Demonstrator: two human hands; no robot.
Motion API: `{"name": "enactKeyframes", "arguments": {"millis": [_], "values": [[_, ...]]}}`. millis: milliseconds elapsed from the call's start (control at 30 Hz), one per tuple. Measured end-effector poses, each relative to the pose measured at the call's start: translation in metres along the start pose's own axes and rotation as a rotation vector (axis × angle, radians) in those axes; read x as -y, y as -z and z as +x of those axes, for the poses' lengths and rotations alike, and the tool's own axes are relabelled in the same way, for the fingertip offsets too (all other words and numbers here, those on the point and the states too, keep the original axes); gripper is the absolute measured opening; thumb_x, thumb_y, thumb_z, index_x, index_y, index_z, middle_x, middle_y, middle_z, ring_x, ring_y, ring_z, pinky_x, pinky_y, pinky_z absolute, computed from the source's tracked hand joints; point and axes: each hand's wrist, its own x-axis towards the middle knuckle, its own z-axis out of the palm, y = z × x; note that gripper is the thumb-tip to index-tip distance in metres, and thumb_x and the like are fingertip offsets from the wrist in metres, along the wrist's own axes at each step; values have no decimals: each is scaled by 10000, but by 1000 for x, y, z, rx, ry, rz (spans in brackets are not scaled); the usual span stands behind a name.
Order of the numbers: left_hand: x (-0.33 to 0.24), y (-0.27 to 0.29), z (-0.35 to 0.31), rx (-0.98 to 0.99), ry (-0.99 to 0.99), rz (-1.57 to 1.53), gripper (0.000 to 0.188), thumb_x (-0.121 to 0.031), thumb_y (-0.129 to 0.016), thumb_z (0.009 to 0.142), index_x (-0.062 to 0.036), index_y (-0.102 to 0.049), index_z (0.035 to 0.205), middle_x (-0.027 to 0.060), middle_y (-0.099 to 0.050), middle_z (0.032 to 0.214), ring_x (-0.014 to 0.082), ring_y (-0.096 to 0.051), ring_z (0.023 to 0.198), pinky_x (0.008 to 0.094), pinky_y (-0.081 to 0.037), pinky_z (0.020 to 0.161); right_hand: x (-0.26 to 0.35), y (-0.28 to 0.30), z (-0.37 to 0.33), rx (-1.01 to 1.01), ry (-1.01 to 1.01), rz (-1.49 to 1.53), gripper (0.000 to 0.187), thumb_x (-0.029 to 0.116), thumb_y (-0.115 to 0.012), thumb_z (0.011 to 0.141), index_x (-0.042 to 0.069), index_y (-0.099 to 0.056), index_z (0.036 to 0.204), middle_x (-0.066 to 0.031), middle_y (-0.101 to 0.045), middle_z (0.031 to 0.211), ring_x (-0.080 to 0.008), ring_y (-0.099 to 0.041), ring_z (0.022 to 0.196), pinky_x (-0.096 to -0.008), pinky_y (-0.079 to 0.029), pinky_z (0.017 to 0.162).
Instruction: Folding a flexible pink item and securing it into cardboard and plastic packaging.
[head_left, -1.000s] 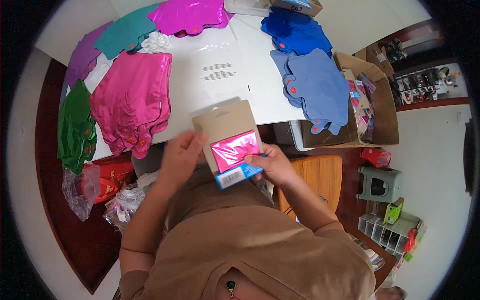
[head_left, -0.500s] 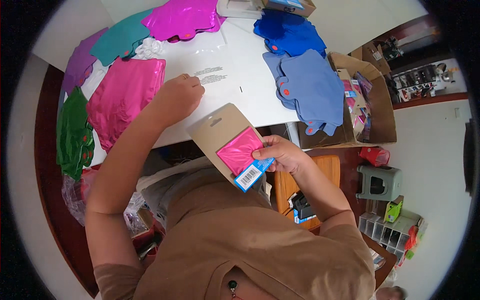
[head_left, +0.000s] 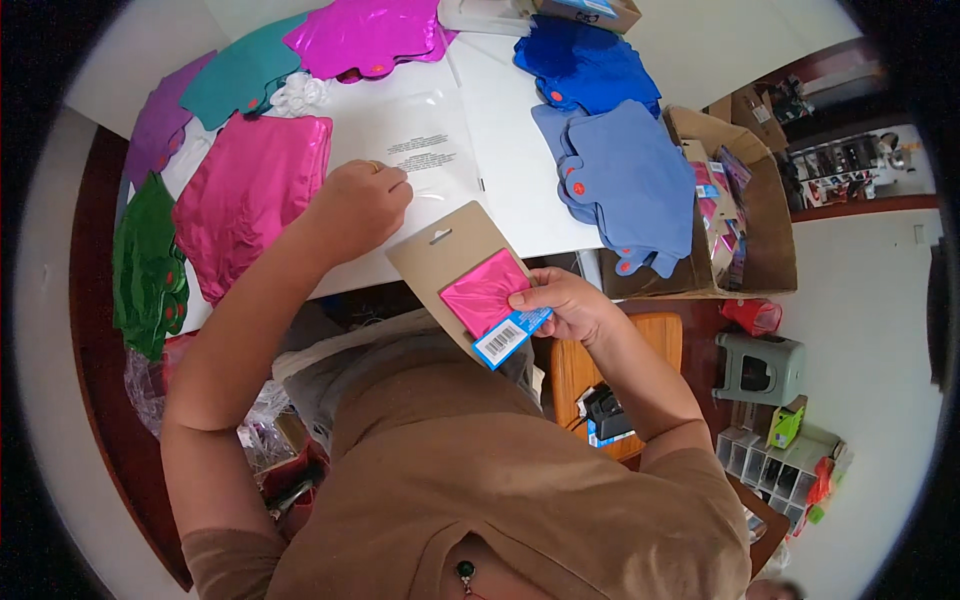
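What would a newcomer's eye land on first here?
Probably the shiny pink pile at left on the table, beside the left hand. Next, the card mid-picture in the right hand, then the grey-blue pile at right, by the carton.

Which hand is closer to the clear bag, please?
Left. The left hand is right at the lower left of the clear bag. The right hand is farther away, below and to the right, holding the card.
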Motion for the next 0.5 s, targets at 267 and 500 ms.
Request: {"name": "enactKeyframes", "arguments": {"millis": [267, 500], "values": [[-7, 12, -5, 133, 53, -83, 258, -26, -591, 692, 30, -560, 942, 163, -584, 1093, 295, -593, 1008, 372, -499, 845, 2, -2, 2, -27, -16, 7, 250, 128, -725, 785, 5, -606, 967, -45, -643, 750, -67, -561, 524, -167, -360, 379], [-10, 3, -5, -163, 10, -22, 105, -74, -620, 685, -55, -541, 751, 95, -536, 787, 259, -593, 760, 360, -486, 666, 0, -2, 6, -20, 25, 32, 279, 117, -730, 782, 21, -600, 1009, -50, -653, 790, -68, -580, 562, -162, -375, 387]]}}
